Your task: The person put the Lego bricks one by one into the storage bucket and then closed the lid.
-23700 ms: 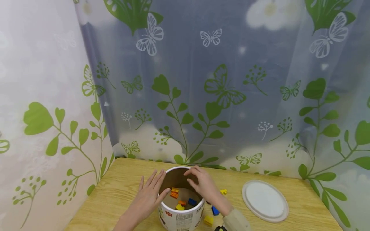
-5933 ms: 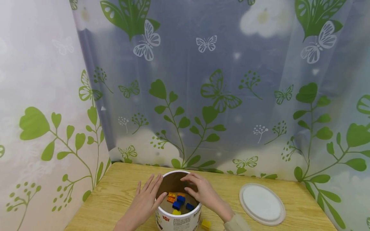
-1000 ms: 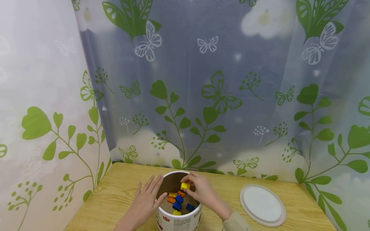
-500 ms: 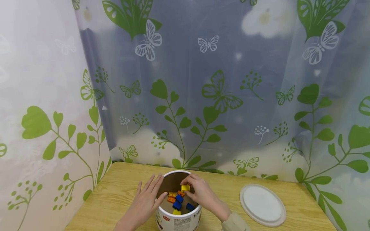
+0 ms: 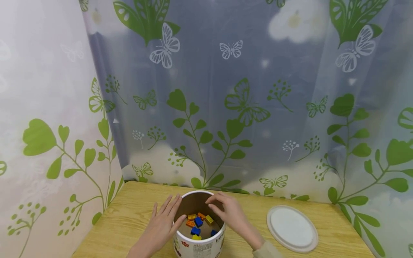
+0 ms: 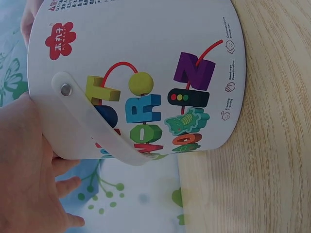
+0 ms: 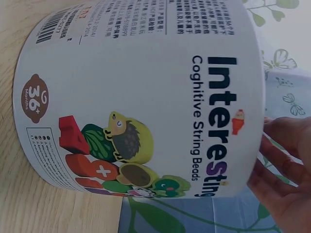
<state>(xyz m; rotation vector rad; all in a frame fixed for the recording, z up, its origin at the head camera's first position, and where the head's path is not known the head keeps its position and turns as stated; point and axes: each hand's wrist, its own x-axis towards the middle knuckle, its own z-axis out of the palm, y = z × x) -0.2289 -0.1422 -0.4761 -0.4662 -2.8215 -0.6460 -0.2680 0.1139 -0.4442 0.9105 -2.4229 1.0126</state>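
A white round printed bucket (image 5: 202, 248) stands on the table with its top uncovered. Several toy building bricks lie on its floor: a yellow brick (image 5: 209, 219), a blue brick (image 5: 198, 222), an orange brick (image 5: 190, 223) and others. My left hand (image 5: 161, 224) rests against the bucket's left rim with its fingers straight. In the left wrist view that hand (image 6: 24, 170) is beside the bucket's handle (image 6: 97, 119). At the right rim, my right hand (image 5: 233, 215) arches over the opening, thumb and fingers apart, nothing between them.
The white round lid (image 5: 292, 228) lies flat on the wooden table (image 5: 129, 211), to the right of the bucket. Behind the table hangs a curtain (image 5: 200, 107) with leaves and butterflies; another printed wall covering is at the left.
My right hand has let go of the yellow brick, which now lies on the bucket's floor, and has risen slightly. Earlier bricks beside the bucket no longer show there. My left hand stays put.
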